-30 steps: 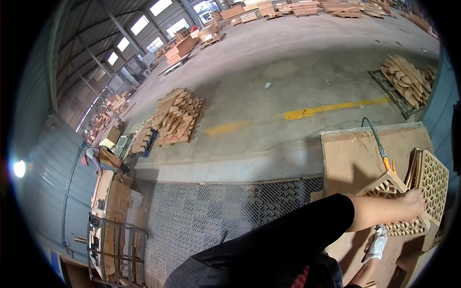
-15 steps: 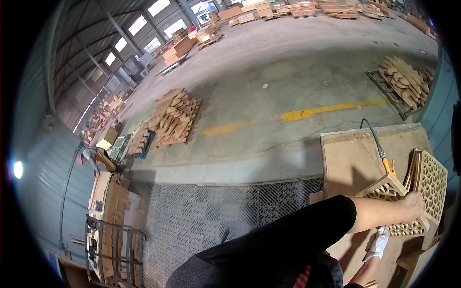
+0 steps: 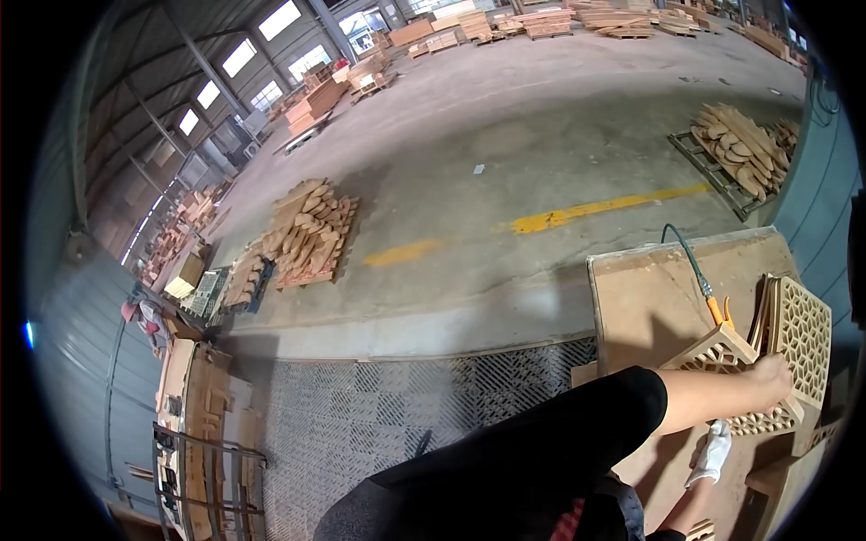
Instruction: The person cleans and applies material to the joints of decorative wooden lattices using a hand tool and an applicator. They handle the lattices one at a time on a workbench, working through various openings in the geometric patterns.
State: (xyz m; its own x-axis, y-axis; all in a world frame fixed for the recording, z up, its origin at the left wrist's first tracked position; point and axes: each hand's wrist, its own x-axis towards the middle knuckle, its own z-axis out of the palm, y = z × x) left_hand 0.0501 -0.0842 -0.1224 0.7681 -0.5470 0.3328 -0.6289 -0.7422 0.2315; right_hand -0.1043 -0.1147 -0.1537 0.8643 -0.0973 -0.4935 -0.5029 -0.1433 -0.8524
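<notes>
A wooden lattice panel (image 3: 749,422) lies on the workbench, partly covered by my bare left hand (image 3: 773,382) and forearm. My left fingers are curled down onto the panel. My right hand (image 3: 714,451), in a white glove, is at the panel's near edge with its fingers together and gripping there. Beyond my left arm, an air blow gun (image 3: 721,312) with an orange handle rests by the panel's light wooden border, joined to a dark green hose (image 3: 693,251). More lattice panels (image 3: 806,329) lean in a stack just right of my left hand.
The workbench (image 3: 631,284) has a raised far edge. Wooden pieces (image 3: 776,491) stand at its near right. A grey ribbed mat (image 3: 361,424) covers the floor to my left. Pallets of shaped wood (image 3: 311,230) and a metal rack (image 3: 212,478) stand further left, near another person (image 3: 149,320).
The view has shifted slightly, moving the scene left in the picture. Both my hands stay at the lattice panel. The person at the far left has straightened up.
</notes>
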